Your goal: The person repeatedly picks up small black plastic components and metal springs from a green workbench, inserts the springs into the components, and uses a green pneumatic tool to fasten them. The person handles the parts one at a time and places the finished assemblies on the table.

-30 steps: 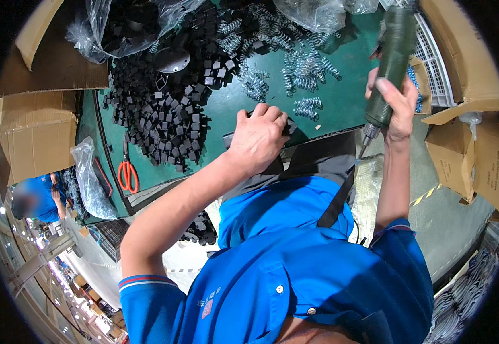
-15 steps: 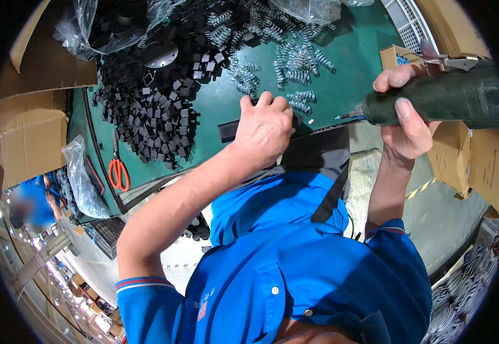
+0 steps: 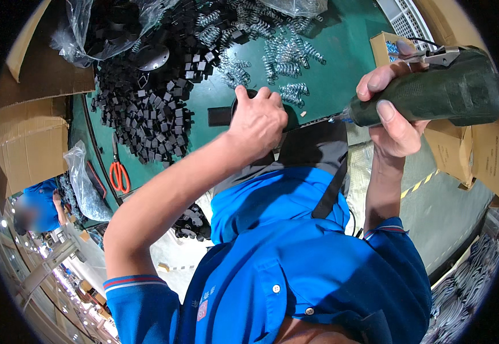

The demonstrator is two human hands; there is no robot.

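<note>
My left hand [image 3: 259, 121] is closed over a black bar-shaped part [image 3: 220, 116] at the near edge of the green table. The part's left end sticks out past my fingers; the rest lies hidden under the hand. To the right, my right hand [image 3: 396, 109] is wrapped round a dark green power screwdriver [image 3: 433, 92] with a metal lever on its side. Its tip points left toward my left hand, apart from the part. Coil springs [image 3: 287, 54] lie in loose heaps just beyond my left hand. A big pile of small black blocks [image 3: 152, 117] spreads to its left.
Red-handled scissors [image 3: 119, 176] lie at the table's left. A clear plastic bag [image 3: 86, 183] is beside them. Cardboard boxes stand at left [image 3: 28, 143] and right [image 3: 462, 152]. A small box of blue pieces [image 3: 382, 49] sits at the far right. Another person [image 3: 40, 206] is at far left.
The whole view has shifted slightly, with the table's things now further left. The black part lies more level under my left hand. Both hands keep their grip.
</note>
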